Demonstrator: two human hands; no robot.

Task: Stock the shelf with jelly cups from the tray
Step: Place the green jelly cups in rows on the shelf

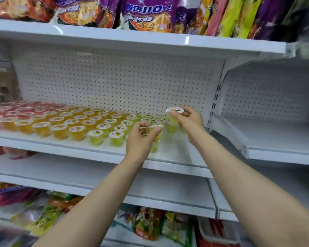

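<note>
Shelf (100,148), middle tier, white, pegboard back: stocked left to right with jelly cups (61,122) in rows, red at far left, orange in the middle, yellow-green at right.

Count, front row: about eight plainly visible before the hands cover the rest. Rows behind: roughly five deep; exact total not countable through blur.

Right hand (189,120): pinching one yellow-green cup (174,113) just under its foil lid, lid up, axis upright, held above the back right corner of the stocked block, near the pegboard.

Left hand (141,138): fingers curled round what looks like another yellow-green cup (154,138), lid roughly level, low over the front edge; set down or lifted, cannot tell.

Bare shelf surface: right of and in front of both hands; judged the next landing spot, nearer the right hand, straight down from its cup.

Tray: not in view.

Upper tier: noodle packets (146,13). Lower tier: snack bags (148,223).
</note>
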